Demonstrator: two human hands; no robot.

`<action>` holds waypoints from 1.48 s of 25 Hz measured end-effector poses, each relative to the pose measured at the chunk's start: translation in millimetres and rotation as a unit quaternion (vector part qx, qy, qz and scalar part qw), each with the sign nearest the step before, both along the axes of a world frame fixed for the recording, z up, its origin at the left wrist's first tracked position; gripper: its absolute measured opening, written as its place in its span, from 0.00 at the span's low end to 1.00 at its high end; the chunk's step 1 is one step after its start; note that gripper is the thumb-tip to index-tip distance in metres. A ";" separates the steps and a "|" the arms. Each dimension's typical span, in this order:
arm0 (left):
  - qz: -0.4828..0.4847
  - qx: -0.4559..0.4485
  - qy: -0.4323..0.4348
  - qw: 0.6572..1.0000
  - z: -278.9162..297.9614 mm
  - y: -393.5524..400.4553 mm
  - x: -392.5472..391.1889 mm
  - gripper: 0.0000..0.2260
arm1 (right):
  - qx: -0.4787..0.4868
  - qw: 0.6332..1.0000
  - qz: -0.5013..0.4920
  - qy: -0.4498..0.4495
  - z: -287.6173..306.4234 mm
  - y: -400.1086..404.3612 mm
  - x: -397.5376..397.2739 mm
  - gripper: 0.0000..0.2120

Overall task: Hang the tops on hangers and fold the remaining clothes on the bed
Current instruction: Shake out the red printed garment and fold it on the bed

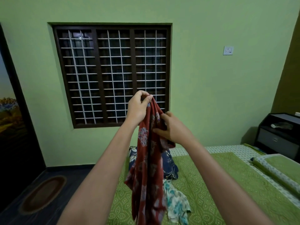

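A red floral garment [146, 172] hangs in the air over the bed [211, 184]. My left hand [138, 108] pinches its top edge up high, in front of the window. Lower and to the right, my right hand [172, 128] grips a fold of the same cloth. The garment's lower part drops down past the frame's bottom edge. Behind it on the green bedspread lie a dark blue floral garment [169, 166] and a white and teal floral garment [176, 203]. No hanger is in view.
A barred window [112, 73] fills the green wall ahead. A rolled green blanket [276, 172] lies on the bed's right side, with a dark bedside cabinet [279, 135] beyond it. An oval mat [43, 194] lies on the dark floor at left.
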State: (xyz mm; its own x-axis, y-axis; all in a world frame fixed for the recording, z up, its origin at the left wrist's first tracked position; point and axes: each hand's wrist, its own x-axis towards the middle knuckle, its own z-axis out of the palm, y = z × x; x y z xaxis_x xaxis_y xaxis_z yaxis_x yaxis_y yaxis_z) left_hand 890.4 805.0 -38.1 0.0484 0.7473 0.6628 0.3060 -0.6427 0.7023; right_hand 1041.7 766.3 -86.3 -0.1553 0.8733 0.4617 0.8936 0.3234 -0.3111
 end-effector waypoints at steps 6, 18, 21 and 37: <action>0.091 0.002 0.021 0.996 -9.5 14.4 -33.4 0.04 | -0.226 0.966 -0.090 -0.085 -34.6 16.0 32.0 0.24; 0.040 -0.101 0.084 0.990 -97.0 26.3 -6.1 0.07 | -0.228 0.968 -0.081 0.064 -21.2 -60.8 94.1 0.16; 0.063 -0.150 0.096 0.982 -115.5 22.9 28.0 0.09 | -0.242 0.967 -0.054 -0.068 -50.2 -100.3 95.0 0.19; -0.062 -0.188 0.135 0.971 -156.9 -182.1 219.6 0.11 | -0.215 0.940 -0.255 -0.065 -29.5 -333.3 287.1 0.14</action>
